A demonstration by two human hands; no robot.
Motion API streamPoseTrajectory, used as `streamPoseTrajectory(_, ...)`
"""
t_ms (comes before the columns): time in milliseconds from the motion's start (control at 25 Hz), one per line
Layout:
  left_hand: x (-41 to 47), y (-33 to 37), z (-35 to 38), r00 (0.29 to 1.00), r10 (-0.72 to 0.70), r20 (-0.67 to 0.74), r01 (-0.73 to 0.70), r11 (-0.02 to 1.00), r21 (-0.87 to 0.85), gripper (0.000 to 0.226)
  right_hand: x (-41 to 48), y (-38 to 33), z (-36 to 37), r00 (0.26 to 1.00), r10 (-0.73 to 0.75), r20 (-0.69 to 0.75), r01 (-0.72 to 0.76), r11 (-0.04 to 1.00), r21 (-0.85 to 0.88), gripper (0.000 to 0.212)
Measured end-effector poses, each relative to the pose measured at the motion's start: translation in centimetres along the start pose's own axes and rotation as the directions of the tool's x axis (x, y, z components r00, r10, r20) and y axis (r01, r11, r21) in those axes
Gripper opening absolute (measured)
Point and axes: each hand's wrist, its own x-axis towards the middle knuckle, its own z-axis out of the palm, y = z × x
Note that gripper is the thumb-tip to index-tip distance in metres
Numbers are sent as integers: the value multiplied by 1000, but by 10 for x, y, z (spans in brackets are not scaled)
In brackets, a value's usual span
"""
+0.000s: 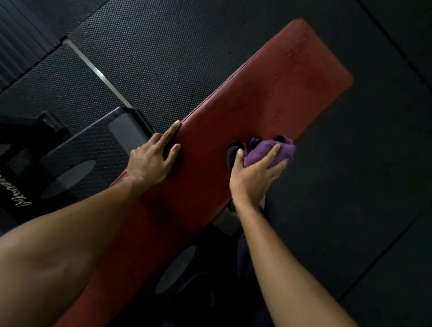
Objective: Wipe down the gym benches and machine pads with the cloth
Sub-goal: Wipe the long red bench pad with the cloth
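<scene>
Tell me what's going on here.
A person is wiping a red bench with a purple cloth. The right hand grips the bunched cloth at the bench's right edge, about midway along. The left hand rests on the opposite edge, fingers straight. The far end looks speckled, possibly damp.

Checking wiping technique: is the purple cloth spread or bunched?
Bunched up: the right hand grips the purple cloth in a wad at the edge of the red bench pad.
</scene>
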Motion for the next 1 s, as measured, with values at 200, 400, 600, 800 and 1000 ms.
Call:
streamPoseTrajectory(200,1,0,2,1000,-9,-3,9,1000,2,58,-16,-16,11,838,-538,92,544,811,-216,63)
streamPoseTrajectory(400,3,-1,1,1000,-16,10,16,1000,6,59,-11,33,-21,486,-786,383,874,441,-206,67)
streamPoseTrajectory(600,3,-3,3,1000,-1,1,1,1000,9,60,60,-52,5,693,-655,301,720,643,-260,63)
streamPoseTrajectory(800,3,-7,7,1000,-1,-27,1,1000,1,62,25,-85,36,417,-797,436,909,374,-185,60)
streamPoseTrajectory(1000,4,-7,6,1000,18,-25,-19,1000,-7,60,117,-100,9,489,-759,429,872,408,-272,59)
